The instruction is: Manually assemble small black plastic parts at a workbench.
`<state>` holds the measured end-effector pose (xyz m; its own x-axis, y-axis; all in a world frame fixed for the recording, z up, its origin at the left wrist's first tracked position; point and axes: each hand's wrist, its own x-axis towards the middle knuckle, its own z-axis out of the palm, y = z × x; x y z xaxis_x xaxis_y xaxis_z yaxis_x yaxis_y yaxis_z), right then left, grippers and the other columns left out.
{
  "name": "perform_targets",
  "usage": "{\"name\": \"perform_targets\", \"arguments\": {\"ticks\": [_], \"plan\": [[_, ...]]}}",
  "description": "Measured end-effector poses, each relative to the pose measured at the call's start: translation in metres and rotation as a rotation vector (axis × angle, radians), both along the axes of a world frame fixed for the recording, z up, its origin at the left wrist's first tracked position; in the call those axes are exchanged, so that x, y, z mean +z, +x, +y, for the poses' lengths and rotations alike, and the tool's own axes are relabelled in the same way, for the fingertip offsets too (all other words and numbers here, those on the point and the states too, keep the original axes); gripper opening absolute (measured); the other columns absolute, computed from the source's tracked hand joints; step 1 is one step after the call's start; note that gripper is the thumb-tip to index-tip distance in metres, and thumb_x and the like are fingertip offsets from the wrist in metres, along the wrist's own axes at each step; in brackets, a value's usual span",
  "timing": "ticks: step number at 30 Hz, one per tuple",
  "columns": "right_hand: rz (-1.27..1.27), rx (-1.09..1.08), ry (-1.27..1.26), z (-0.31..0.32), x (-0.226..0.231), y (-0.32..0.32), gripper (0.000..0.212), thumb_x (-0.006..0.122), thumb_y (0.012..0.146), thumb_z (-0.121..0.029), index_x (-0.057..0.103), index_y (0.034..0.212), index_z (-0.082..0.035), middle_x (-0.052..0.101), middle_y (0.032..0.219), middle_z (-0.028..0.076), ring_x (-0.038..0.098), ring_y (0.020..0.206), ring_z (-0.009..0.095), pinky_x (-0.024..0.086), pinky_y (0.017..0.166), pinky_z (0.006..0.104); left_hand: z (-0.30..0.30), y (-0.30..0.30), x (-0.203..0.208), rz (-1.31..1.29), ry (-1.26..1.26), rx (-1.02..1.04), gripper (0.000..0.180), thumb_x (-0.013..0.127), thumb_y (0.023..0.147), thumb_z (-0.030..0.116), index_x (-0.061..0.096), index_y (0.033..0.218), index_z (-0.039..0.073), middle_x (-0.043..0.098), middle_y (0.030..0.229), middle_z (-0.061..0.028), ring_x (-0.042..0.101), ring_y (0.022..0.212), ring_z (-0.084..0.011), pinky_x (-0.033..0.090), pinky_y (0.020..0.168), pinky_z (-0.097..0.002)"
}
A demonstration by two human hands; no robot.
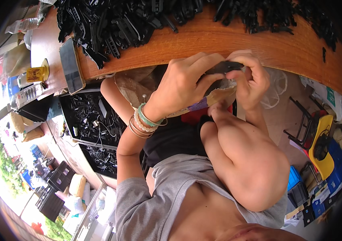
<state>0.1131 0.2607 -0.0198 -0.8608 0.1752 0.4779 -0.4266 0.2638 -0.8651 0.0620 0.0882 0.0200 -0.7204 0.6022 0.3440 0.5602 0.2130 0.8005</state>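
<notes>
Just off the near edge of the wooden table, both hands hold a small black plastic part (221, 68). My left hand (185, 80), with bracelets on its wrist, grips one end between thumb and fingers. At the other end, my right hand (251, 74) pinches the part with its fingers curled. The fingers cover much of the part, so its exact kind is hidden. Below the hands an open woven sack (219, 97) lies over my lap. Heaped along the far side of the table are many similar black plastic parts (126, 25).
On the table (159, 51) a phone (72, 66) lies at the left, near a small yellow box (36, 74). Black trays (94, 116) of small dark parts stand lower left. A yellow chair (321, 146) is at the right. A clear plastic bag (274, 86) hangs beside my right hand.
</notes>
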Motion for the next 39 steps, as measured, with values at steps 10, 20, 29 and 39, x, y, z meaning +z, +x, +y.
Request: {"name": "perform_targets", "arguments": {"ticks": [10,20,29,39], "plan": [[-0.061,-0.124,0.26,0.022,0.014,-0.023,0.019,0.068,0.082,-0.006,0.068,0.1,-0.005,0.064,0.085,0.006,0.059,0.068,0.015,0.041,0.056,0.024,-0.047,-0.023,0.011,-0.161,-0.337,-0.018,0.032,0.078,0.071,0.012,0.067,0.098,-0.001,0.068,0.083,-0.0129,0.067,0.072,-0.0228,0.052,0.066,-0.0276],[-0.065,-0.368,0.828,0.018,0.0,-0.051,0.014,0.072,0.077,-0.013,0.065,0.088,-0.007,0.057,0.085,0.006,0.056,0.077,0.027,0.044,0.071,0.0389,0.051,-0.103,0.005,0.619,-0.827,-0.233,0.039,0.064,0.081,0.018,0.058,0.115,0.001,0.054,0.117,-0.0169,0.05,0.111,-0.0316,0.042,0.089,-0.0415],[-0.108,-0.438,0.736,0.03,0.004,-0.031,0.017,0.074,0.072,-0.009,0.061,0.083,-0.006,0.057,0.078,0.005,0.055,0.078,0.027,0.043,0.069,0.0387,0.044,-0.074,-0.017,0.705,0.053,0.08,0.028,0.066,0.07,-0.008,0.064,0.097,0.002,0.063,0.094,-0.0103,0.06,0.073,-0.0235,0.05,0.067,-0.0286],[-0.385,-0.201,0.329,0.023,0.021,-0.027,0.023,0.07,0.078,0.001,0.065,0.099,-0.002,0.064,0.086,0.005,0.061,0.065,0.013,0.046,0.055,0.028,0.003,-0.032,-0.018,-0.523,0.422,0.076,0.012,0.054,0.093,0.004,0.048,0.099,-0.004,0.066,0.088,-0.013,0.065,0.074,-0.014,0.052,0.06,-0.0253]]}}
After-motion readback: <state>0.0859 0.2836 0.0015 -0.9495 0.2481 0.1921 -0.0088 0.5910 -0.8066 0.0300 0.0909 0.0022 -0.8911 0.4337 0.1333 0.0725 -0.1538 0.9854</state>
